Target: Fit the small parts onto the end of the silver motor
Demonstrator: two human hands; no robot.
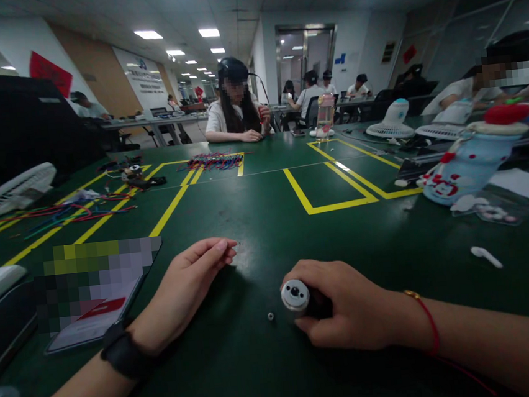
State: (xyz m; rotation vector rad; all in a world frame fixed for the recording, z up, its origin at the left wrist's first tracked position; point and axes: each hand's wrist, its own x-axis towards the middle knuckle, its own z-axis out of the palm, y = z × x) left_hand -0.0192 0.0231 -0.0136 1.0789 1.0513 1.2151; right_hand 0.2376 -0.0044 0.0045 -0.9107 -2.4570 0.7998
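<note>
My right hand [350, 306] lies on the green table [267, 223] and grips a small dark cylinder with a silver round end cap [295, 296] facing left. A tiny round metal part [271, 316] lies on the table just left of the cap. My left hand [186, 287] rests on its side on the table, fingers together and loosely curled, holding nothing; a black band sits on its wrist. A red string circles my right wrist.
A phone [91, 296] lies left of my left hand. Coloured wires [60, 215] and a white fan [11, 191] sit at far left, a blue bottle [467, 166] and small white piece [485, 256] at right. People sit across the table and at its right side.
</note>
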